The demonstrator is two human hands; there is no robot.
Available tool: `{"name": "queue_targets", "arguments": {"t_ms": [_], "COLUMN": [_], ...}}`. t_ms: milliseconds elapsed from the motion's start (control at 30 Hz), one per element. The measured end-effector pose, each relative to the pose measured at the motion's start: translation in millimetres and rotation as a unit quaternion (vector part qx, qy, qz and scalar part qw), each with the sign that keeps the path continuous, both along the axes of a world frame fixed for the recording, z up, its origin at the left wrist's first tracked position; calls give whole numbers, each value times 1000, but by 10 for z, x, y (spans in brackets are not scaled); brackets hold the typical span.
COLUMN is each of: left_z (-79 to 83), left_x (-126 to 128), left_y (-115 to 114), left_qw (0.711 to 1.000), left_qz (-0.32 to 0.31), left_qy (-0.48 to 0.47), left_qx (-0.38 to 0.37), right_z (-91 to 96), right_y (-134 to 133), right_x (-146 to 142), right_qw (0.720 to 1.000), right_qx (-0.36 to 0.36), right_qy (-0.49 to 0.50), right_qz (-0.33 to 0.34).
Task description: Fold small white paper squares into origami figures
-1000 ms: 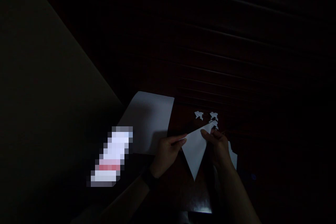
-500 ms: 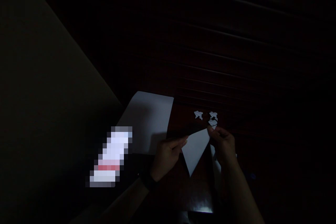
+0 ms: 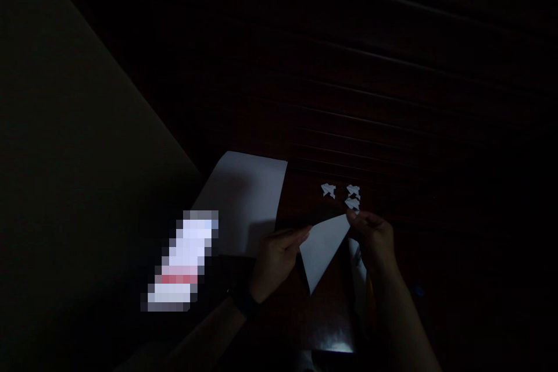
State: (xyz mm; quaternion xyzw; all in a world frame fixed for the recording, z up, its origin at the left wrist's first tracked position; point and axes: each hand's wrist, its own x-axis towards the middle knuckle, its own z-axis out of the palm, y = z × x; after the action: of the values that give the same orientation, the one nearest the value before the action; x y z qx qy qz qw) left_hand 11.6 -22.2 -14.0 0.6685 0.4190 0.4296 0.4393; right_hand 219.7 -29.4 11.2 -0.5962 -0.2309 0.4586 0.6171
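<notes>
The scene is very dark. A white paper triangle (image 3: 322,247) hangs point-down between my hands over a dark wooden surface (image 3: 392,145). My left hand (image 3: 276,258) pinches its left corner with closed fingers. My right hand (image 3: 377,241) pinches its upper right corner. Just beyond my right hand lie three small folded white paper figures (image 3: 346,195). A dark band sits on my left wrist.
A flat white paper sheet (image 3: 242,200) lies left of my hands. A pixelated white and pink object (image 3: 181,261) lies nearer, to the left. A pale slanted surface (image 3: 65,157) fills the left side. More white paper (image 3: 360,267) shows under my right hand.
The paper triangle has narrowed and shifted slightly left, its tip now higher. My right hand moved up and right along the top edge. The white paper right of my right wrist is now hidden.
</notes>
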Motion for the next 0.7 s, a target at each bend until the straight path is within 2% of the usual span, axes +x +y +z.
{"name": "queue_targets", "arguments": {"t_ms": [167,400,700], "left_z": [-1,-20,-47], "left_x": [3,13,10], "left_y": [-10,8,17], "left_qw": [1000,989,982], "left_qz": [8,4,-3], "left_qy": [-11,-38,-52], "left_qx": [-19,-141,-180], "right_z": [28,19,-10], "right_y": [-7,-16,-7], "right_x": [10,33,51], "right_qw": [1000,999,999], "right_qx": [2,-2,-3], "right_qy": [15,29,28], "right_qz": [5,-25,-37]}}
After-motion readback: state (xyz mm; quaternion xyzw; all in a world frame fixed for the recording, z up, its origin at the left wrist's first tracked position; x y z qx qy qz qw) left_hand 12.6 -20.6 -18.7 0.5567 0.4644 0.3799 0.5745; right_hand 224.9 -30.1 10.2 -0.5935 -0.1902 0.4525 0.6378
